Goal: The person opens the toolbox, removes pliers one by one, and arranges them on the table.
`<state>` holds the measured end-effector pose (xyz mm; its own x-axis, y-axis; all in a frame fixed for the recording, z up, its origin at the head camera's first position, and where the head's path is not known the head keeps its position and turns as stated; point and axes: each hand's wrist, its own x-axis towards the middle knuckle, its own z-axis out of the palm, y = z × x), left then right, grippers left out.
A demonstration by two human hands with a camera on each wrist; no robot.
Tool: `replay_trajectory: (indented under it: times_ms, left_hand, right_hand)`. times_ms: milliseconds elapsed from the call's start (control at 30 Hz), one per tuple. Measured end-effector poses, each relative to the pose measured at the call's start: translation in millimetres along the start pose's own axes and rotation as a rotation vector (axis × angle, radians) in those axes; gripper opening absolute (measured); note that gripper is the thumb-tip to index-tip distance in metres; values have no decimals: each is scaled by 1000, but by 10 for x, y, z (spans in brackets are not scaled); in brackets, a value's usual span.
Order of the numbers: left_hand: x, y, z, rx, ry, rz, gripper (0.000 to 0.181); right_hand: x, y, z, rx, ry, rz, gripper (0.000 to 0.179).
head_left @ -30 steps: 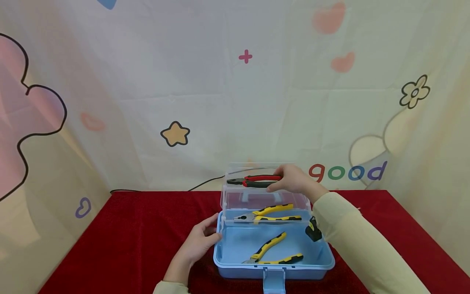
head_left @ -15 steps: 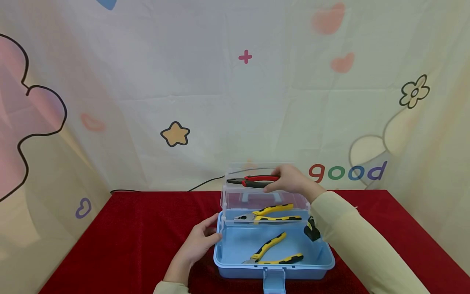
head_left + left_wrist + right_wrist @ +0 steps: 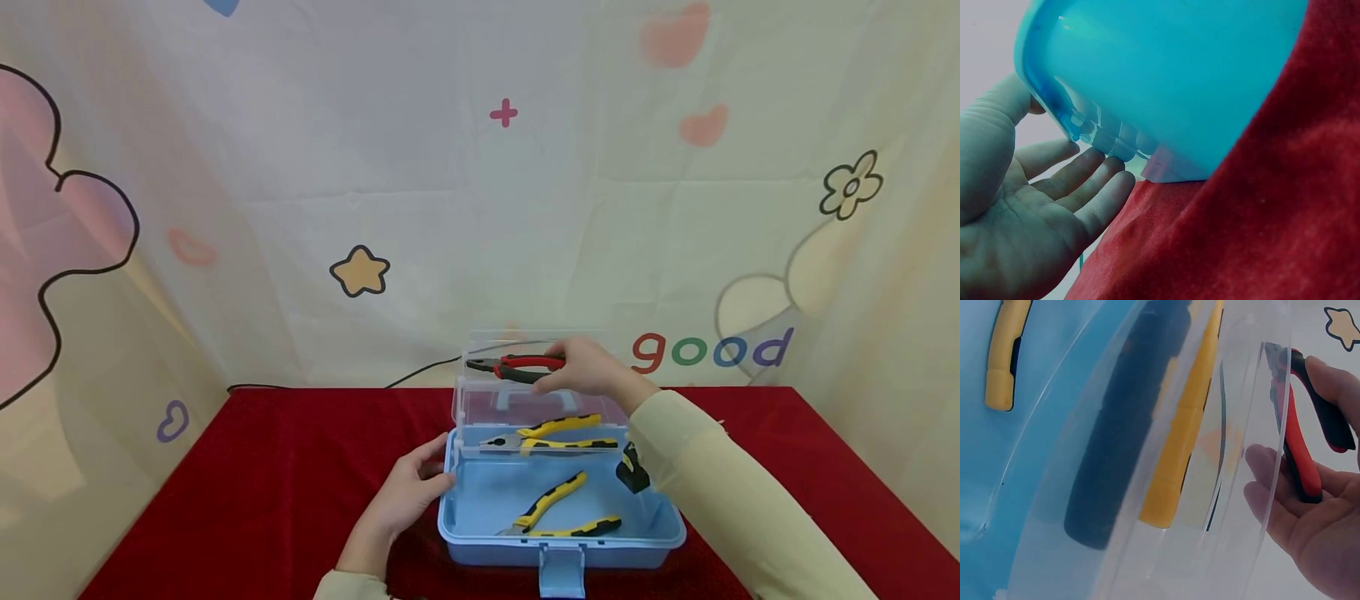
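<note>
My right hand [image 3: 588, 367] holds pliers with red-and-black handles [image 3: 531, 367] above the back of a light blue toolbox [image 3: 487, 552], jaws to the left. In the right wrist view, the thumb lies on one handle and fingers sit along the other, beyond clear plastic. My left hand [image 3: 405, 492] grips the toolbox's left rim, thumb over it, fingers along the outside in the left wrist view. Yellow-and-black pliers [image 3: 558, 428] lie spread in the clear upper tray [image 3: 468, 452]. A second yellow-and-black pair [image 3: 551, 502] lies on the toolbox floor.
A black-and-yellow item [image 3: 632, 472] sits inside on the right, partly behind my right sleeve. The clear lid [image 3: 480, 406] stands raised at the back. A blue latch [image 3: 562, 572] hangs in front. Red cloth [image 3: 300, 500] covers the table; a printed curtain [image 3: 420, 200] hangs behind.
My right hand has shifted slightly left along the red-and-black pliers, and their handles look a little wider apart. My left hand stays on the toolbox rim.
</note>
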<state>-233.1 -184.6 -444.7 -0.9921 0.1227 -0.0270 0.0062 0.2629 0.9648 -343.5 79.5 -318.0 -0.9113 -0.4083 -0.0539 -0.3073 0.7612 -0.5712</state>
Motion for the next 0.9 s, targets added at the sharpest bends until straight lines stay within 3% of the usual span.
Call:
replay_trajectory:
  times_ms: [133, 567, 900]
  left_hand:
    - [6, 0, -8, -2, 2, 13, 65]
    - [-18, 21, -8, -7, -8, 4, 65]
    - [-21, 21, -5, -11, -11, 26, 63]
  right_hand:
    - [3, 3, 25, 0, 12, 0, 67]
    - [-13, -1, 91, 29, 58, -30, 61]
    - [-47, -1, 106, 64, 87, -46, 67]
